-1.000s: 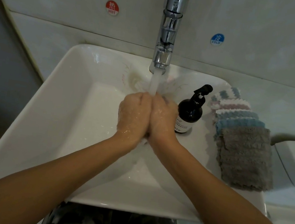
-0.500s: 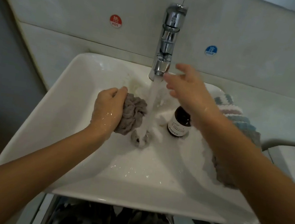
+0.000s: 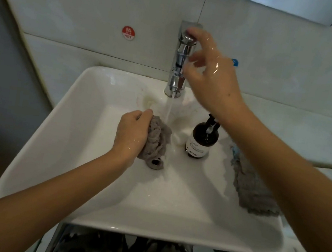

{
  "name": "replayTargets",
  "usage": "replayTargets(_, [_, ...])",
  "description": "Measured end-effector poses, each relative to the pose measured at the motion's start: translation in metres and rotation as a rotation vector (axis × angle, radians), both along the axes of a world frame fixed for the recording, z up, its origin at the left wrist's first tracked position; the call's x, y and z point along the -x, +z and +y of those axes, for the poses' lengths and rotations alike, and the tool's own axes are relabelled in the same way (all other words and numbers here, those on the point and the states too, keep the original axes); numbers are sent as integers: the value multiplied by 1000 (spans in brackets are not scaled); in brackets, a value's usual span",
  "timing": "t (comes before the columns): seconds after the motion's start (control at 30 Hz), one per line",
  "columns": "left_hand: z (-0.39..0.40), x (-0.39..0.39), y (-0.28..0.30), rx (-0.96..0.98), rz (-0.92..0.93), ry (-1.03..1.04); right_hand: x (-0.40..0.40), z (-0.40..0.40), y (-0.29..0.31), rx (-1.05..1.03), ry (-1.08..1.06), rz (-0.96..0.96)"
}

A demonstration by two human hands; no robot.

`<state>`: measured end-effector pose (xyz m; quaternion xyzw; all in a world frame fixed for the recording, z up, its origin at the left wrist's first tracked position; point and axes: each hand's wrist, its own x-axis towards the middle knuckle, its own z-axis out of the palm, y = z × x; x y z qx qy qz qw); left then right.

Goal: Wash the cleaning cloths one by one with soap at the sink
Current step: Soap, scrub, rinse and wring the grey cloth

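Left hand [image 3: 131, 133] grips the balled grey cloth [image 3: 156, 140] under its curled fingers – right hand [image 3: 212, 77], fingertips on the chrome tap's [image 3: 181, 64] top (water running), should turn gently.

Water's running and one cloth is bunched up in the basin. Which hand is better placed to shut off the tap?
The right hand. Its fingertips are already at the top of the tap, while the left hand is low in the sink, gripping the wet grey cloth.
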<state>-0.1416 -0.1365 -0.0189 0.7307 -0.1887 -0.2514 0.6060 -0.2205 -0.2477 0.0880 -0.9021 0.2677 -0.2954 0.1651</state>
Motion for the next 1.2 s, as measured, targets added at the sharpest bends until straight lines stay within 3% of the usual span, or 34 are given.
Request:
replayTargets(0.13, [-2, 4, 4, 41, 39, 2, 4, 16, -17, -102, -55, -101])
replayTargets(0.27, [-4, 7, 9, 86, 46, -3, 15, 46, -49, -453, -166, -504])
replayTargets(0.5, [-6, 14, 9, 101, 46, 0, 8, 70, -113, -906, -163, -321])
replayTargets(0.67, [-13, 16, 2, 117, -8, -73, -7, 67, -121, -901, -141, -413])
replayTargets(0.87, [-15, 19, -9, 72, -349, -122, -12, 55, -122, -887, -223, -590])
replayTargets(1.2, [-26, 19, -23, 14, -185, -57, -18, 52, -129, -919, -297, -647])
